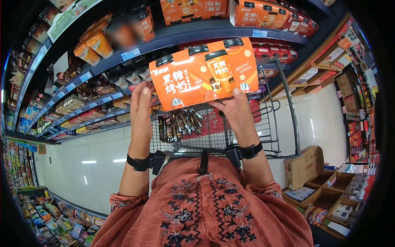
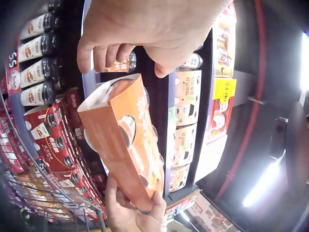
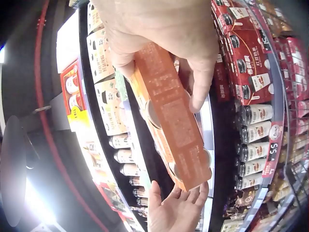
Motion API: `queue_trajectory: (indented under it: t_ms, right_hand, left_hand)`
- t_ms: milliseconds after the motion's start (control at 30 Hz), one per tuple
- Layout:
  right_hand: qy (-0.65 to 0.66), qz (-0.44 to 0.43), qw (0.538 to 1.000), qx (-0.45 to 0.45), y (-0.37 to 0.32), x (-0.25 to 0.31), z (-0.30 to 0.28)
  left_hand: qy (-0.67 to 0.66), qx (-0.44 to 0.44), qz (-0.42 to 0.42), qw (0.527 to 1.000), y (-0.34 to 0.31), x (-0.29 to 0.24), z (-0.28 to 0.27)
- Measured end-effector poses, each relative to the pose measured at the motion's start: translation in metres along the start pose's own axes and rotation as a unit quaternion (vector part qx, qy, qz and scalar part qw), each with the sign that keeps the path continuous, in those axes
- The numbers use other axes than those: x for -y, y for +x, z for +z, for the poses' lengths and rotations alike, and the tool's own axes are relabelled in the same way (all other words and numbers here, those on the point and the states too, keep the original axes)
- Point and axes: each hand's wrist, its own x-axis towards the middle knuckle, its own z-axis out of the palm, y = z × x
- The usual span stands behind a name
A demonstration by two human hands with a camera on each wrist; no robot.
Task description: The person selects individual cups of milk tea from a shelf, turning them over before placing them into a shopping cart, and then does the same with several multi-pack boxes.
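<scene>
An orange multipack of milk tea cups (image 1: pixel 203 74), with black lids along its top edge, is held up over the shopping cart (image 1: pixel 267 119). My right hand (image 1: pixel 236 115) grips its lower right end, thumb on the printed front and fingers behind. At the other end is my left hand (image 1: pixel 142 113), its fingers loosely bent beside the cardboard. In the left wrist view, a gap shows between the left hand (image 2: pixel 149 34) and the open end of the pack (image 2: pixel 118 125). From the right wrist, the pack's plain underside (image 3: pixel 174 121) shows between the right thumb and fingers.
Shelves with similar orange packs (image 1: pixel 263 14), red packs (image 1: pixel 302 24) and cups (image 1: pixel 98 43) stand ahead. Several dark wrapped sticks (image 1: pixel 181 125) lie in the cart. A cardboard box (image 1: pixel 304 166) and wooden bins (image 1: pixel 323 179) are at the right.
</scene>
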Motion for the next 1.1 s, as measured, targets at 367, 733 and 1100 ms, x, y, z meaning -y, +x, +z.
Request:
queue_trajectory:
  t_ms: [367, 733, 1100]
  right_hand:
    - [-0.057, -0.033, 0.998, -0.008, -0.003, 0.005, 0.007]
    - [-0.069, -0.051, 0.996, -0.004, -0.005, 0.014, 0.034]
    - [-0.385, -0.262, 0.885, -0.007, -0.030, 0.011, 0.073]
  left_hand:
    - [0.052, 0.015, 0.054, 0.997, -0.018, -0.017, 0.013]
    - [0.020, -0.038, 0.088, 0.995, -0.020, -0.013, 0.007]
    - [-0.088, 0.061, 0.050, 0.993, -0.043, -0.044, 0.040]
